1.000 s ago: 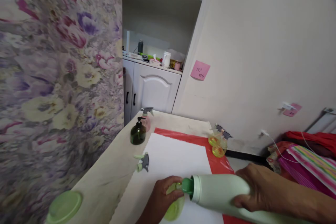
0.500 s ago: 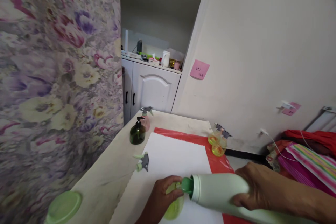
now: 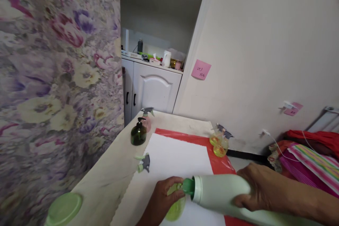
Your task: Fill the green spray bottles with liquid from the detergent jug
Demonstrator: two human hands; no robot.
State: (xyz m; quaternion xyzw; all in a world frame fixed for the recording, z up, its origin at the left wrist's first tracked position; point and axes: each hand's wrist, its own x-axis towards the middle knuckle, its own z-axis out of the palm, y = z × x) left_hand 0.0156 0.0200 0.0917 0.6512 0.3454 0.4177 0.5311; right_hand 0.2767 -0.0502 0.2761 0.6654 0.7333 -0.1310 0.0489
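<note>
My right hand (image 3: 254, 190) is wrapped round a large pale green bottle (image 3: 217, 192), tilted on its side with its open mouth to the left. A darker green spout (image 3: 188, 186) in that mouth meets the neck of a small clear spray bottle (image 3: 176, 208). The small bottle has yellow-green liquid in it, and my left hand (image 3: 169, 194) grips it round the neck. A detached grey and green spray head (image 3: 143, 163) lies on the white sheet's left edge. Whether liquid is flowing through the spout I cannot tell.
A white sheet (image 3: 180, 152) lies over red plastic (image 3: 222, 162) on the table. A dark pump bottle (image 3: 138, 134) and a pink spray bottle (image 3: 146, 122) stand back left. Yellow spray bottles (image 3: 220, 148) stand back right. A green cap (image 3: 65, 208) is front left.
Both hands keep their hold, and the bottles stay in place. The view has shifted very slightly.
</note>
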